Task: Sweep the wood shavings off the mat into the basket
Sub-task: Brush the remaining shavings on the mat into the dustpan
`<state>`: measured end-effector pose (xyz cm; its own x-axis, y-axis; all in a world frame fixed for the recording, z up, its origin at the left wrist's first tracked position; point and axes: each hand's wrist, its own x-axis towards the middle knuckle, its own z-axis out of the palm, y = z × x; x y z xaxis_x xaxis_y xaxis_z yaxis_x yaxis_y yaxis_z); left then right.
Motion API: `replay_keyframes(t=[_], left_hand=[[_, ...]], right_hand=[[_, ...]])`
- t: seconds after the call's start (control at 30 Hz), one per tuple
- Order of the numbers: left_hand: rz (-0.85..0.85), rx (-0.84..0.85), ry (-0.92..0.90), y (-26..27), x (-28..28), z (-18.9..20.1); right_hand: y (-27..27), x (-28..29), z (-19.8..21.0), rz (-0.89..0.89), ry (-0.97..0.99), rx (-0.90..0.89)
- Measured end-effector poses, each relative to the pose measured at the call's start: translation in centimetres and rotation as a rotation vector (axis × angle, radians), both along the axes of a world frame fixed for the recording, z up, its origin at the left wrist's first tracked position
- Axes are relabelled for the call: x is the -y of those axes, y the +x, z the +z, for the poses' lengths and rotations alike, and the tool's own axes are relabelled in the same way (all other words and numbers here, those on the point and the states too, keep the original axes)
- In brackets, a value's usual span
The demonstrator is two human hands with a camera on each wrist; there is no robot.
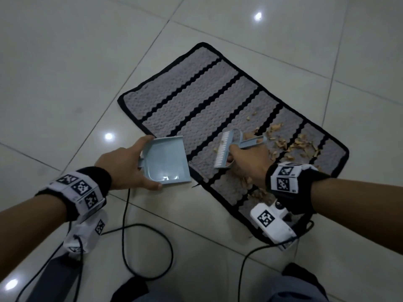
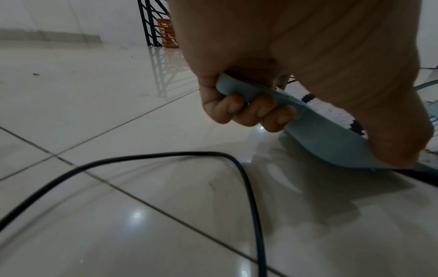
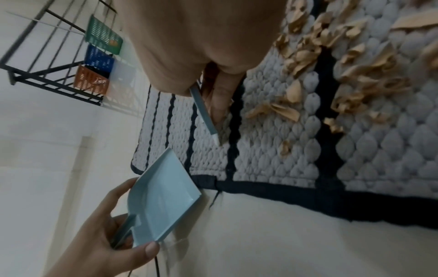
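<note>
A grey mat [image 1: 196, 99] with black stripes lies on the tiled floor. Tan wood shavings [image 1: 301, 146] are scattered over its right end, seen close in the right wrist view as shavings [image 3: 305, 54]. My left hand [image 1: 122, 164] grips the handle of a pale blue dustpan [image 1: 165, 162], held at the mat's near left edge; its fingers [image 2: 249, 110] curl round the handle. My right hand [image 1: 248, 162] grips a pale blue hand brush [image 1: 226, 149] over the mat, bristles toward the pan. An orange basket [image 2: 167, 32] stands far off by a black rack.
Black cables [image 1: 148, 251] loop over the floor tiles near my knees. A black metal rack [image 3: 47, 61] holds green, blue and orange baskets [image 3: 91, 79] in the right wrist view. Pale glossy tiles [image 1: 65, 73] surround the mat.
</note>
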<state>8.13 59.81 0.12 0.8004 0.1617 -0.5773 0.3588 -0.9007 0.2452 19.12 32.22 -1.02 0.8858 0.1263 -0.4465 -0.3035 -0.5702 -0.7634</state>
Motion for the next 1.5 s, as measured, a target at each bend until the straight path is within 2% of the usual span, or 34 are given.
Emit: replay_keyframes(t=[0.1, 0.33, 0.6, 0.73, 0.87, 1.07, 1.2, 1.3, 1.5], left_hand=[[0.018, 0.006, -0.007, -0.1, 0.3, 0.1], [0.048, 0.003, -0.019, -0.4, 0.6, -0.2], [0.065, 0.042, -0.044, 0.2, 1.5, -0.1], [0.064, 0.032, -0.045, 0.7, 1.5, -0.3], [0.075, 0.041, -0.032, 0.7, 1.1, -0.2], [0.111, 0.047, -0.040, -0.4, -0.2, -0.2], [0.112, 0.032, -0.047, -0.8, -0.1, -0.5], [0.111, 0.031, -0.047, -0.8, 0.1, -0.6], [0.084, 0.032, -0.013, -0.8, 0.3, -0.4]], right_hand=[[0.3, -0.7, 1.1, -0.014, 0.056, 0.015], [0.8, -4.4, 1.0, 0.139, 0.084, 0.000], [0.9, 1.5, 0.1, 0.027, -0.017, -0.030], [0.6, 2.5, 1.3, -0.048, 0.037, 0.013], [0.4, -0.3, 2.3, 0.023, 0.100, 0.093], [0.8, -6.8, 1.7, 0.171, 0.166, 0.084], [1.5, -8.7, 0.6, 0.232, 0.098, 0.064], [1.7, -7.7, 0.1, 0.285, 0.029, 0.075], [1.4, -2.3, -0.5, 0.118, -0.004, 0.027]])
